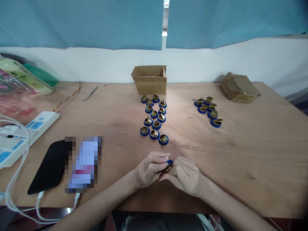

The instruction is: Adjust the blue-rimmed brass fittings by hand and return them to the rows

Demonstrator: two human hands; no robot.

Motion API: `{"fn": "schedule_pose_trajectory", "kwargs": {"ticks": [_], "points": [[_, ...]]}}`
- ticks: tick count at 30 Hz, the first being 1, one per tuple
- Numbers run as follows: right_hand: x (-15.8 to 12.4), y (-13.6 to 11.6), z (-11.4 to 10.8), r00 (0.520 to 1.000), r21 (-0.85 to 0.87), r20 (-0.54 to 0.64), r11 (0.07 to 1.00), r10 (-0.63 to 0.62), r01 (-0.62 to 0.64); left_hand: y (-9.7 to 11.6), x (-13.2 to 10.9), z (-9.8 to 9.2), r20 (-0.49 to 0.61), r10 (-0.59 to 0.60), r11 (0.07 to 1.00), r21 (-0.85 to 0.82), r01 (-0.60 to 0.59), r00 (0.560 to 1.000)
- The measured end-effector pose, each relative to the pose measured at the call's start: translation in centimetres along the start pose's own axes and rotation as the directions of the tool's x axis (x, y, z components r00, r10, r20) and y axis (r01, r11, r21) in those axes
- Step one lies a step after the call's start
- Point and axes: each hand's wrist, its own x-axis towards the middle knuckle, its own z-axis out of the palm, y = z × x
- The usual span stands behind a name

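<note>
My left hand [149, 170] and my right hand [185, 175] meet close to the table's front edge, fingers closed on one small blue-rimmed round piece with a brass-coloured clip [169, 162]. It is tilted between the fingertips, which hide most of it. Beyond my hands lies a loose group of similar round pieces [154, 133], several of them, blue rim below and brass clip facing up. Farther right, a smaller group of such pieces [212, 114] rests on the wood.
An open cardboard box [151, 86] stands behind the middle group; another box [240, 87], crumpled, sits back right. Tweezers [90, 93] lie at back left. A black phone [49, 168], a blurred-out phone [84, 165], white cables and a power strip [36, 125] occupy the left of the wooden table [252, 150].
</note>
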Motion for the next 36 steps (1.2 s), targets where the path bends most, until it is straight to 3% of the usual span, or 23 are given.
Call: {"fn": "schedule_pose_trajectory", "kwargs": {"ticks": [6, 12, 17, 23, 27, 31, 36], "points": [[0.3, 0.4, -0.5, 0.986, 0.149, 0.027, 0.975, 0.164, -0.166, 0.0, 0.0, -0.4, 0.002, -0.107, 0.994, 0.026, 0.107, 0.994], [0.2, 0.8, -0.6, 0.914, 0.277, 0.089, 0.872, 0.396, -0.405, 0.3, 0.3, -0.5, -0.01, -0.118, 0.991, 0.06, 0.118, 0.993], [0.6, 1.0, -1.0, 0.878, 0.366, 0.173, 0.798, 0.447, -0.479, 0.5, 0.4, -0.5, -0.004, -0.127, 0.989, 0.077, 0.127, 0.992], [1.0, 1.0, -0.8, 0.848, 0.38, 0.191, 0.759, 0.495, -0.529, 0.3, 0.2, -0.5, -0.001, -0.109, 0.988, 0.108, 0.108, 0.994], [1.1, 1.3, -0.5, 0.772, 0.306, 0.235, 0.708, 0.591, -0.636, 0.0, 0.2, -0.3, 0.061, -0.135, 0.979, 0.162, 0.124, 0.989], [0.8, 2.2, -0.4, 0.696, 0.233, 0.262, 0.657, 0.668, -0.717, 0.2, 0.7, 0.1, 0.187, -0.304, 0.938, 0.228, 0.26, 0.934], [0.5, 4.0, -1.0, 0.611, 0.318, 0.214, 0.538, 0.762, -0.781, 1.1, 0.8, 0.7, 0.295, -0.442, 0.896, 0.189, 0.402, 0.847]]}}
